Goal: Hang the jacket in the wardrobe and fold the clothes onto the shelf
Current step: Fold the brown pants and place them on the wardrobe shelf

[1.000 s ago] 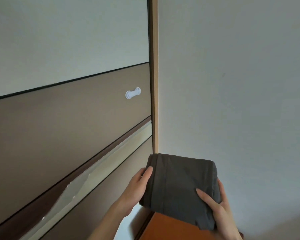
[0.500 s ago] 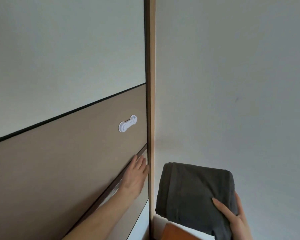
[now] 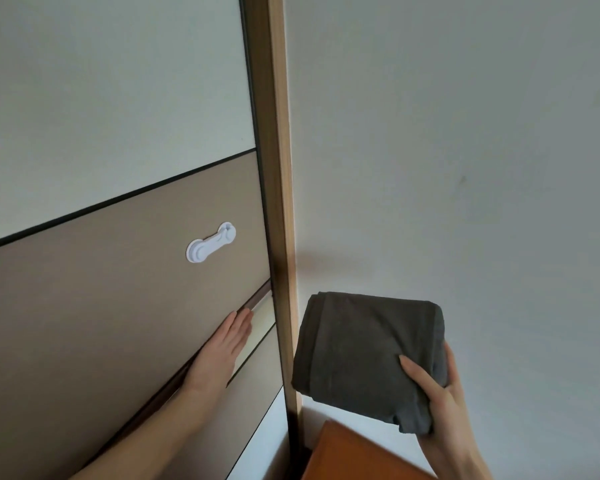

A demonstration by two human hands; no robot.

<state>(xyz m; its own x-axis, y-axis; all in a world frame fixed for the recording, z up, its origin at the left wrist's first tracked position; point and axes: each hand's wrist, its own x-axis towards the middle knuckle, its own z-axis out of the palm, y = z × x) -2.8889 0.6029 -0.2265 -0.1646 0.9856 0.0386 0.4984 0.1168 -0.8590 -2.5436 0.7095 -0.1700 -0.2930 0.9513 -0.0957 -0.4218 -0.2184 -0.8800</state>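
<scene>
A folded dark grey garment (image 3: 364,355) is held up in front of the white wall, just right of the wardrobe's wooden side post (image 3: 279,202). My right hand (image 3: 437,400) grips its lower right corner, thumb on top and fingers underneath. My left hand (image 3: 222,351) lies flat with straight fingers on the brown sliding wardrobe door (image 3: 101,306), its fingertips at the door's recessed groove. The wardrobe's inside and its shelf are hidden behind the door.
A white plastic child lock (image 3: 210,242) is stuck on the brown door panel above my left hand. An orange-brown wooden surface (image 3: 354,455) sits below the garment at the bottom edge. The white wall (image 3: 465,150) fills the right side.
My left hand let go of the garment and moved left onto the wardrobe door. The right hand alone now holds the garment, a little further right. The view tilted upward.
</scene>
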